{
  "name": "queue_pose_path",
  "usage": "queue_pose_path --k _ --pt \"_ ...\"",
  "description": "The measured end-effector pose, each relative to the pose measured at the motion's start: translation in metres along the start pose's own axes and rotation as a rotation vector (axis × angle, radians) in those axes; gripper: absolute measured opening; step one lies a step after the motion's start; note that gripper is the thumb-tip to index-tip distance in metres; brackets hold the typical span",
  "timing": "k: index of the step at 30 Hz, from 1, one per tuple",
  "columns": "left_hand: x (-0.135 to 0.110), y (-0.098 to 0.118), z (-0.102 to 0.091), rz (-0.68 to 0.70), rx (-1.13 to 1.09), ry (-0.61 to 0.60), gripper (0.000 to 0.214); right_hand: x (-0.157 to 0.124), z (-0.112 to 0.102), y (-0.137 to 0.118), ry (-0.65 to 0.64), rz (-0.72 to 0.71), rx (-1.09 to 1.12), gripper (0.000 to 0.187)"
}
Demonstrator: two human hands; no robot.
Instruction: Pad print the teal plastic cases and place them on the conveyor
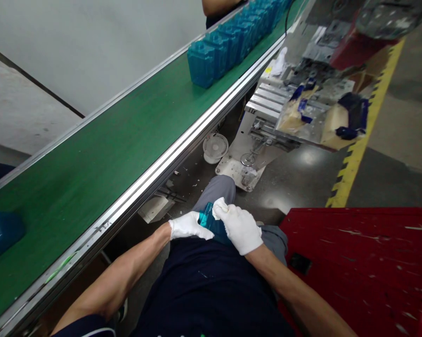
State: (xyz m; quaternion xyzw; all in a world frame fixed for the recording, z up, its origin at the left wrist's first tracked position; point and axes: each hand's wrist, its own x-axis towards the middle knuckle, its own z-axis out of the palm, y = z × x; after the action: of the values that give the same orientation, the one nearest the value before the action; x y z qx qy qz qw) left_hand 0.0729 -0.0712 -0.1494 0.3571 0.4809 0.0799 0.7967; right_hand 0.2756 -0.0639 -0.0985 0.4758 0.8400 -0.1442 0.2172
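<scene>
Our white-gloved left grip [190,225] clasps a translucent blue plastic container [208,219]; our right grip [238,228] clenches a white cloth [220,208] against it.

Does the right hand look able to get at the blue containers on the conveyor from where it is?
Probably not without leaning. The blue containers stand far up the belt, while the right hand is down at the lap on a blue piece, with the metal rail between.
</scene>
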Motion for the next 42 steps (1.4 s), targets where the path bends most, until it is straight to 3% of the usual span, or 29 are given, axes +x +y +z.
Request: queue_pose_path --k 5,9,26,34,39,42 --pt "0.001 -0.001 0.000 -0.001 0.021 -0.013 0.051 -0.001 0.006 0.004 0.032 -0.055 -0.009 0.050" --pt "0.001 0.000 0.001 -0.001 -0.005 -0.029 0.049 0.000 0.007 0.005 0.044 -0.004 0.007 0.048" --pt "0.003 -0.005 -0.001 -0.001 0.056 -0.041 0.052 0.002 0.014 0.012 0.101 -0.048 0.036 0.041" --pt "0.005 -0.004 -0.001 0.005 0.044 -0.041 0.053 0.003 0.013 0.013 0.075 -0.074 0.037 0.041" --pt "0.002 0.001 0.000 0.005 0.037 -0.068 0.053 0.002 0.004 0.029 0.107 0.098 0.068 0.042" --pt "0.002 0.003 0.000 0.004 0.014 -0.072 0.052 -0.003 -0.001 0.034 0.105 0.107 0.072 0.042"
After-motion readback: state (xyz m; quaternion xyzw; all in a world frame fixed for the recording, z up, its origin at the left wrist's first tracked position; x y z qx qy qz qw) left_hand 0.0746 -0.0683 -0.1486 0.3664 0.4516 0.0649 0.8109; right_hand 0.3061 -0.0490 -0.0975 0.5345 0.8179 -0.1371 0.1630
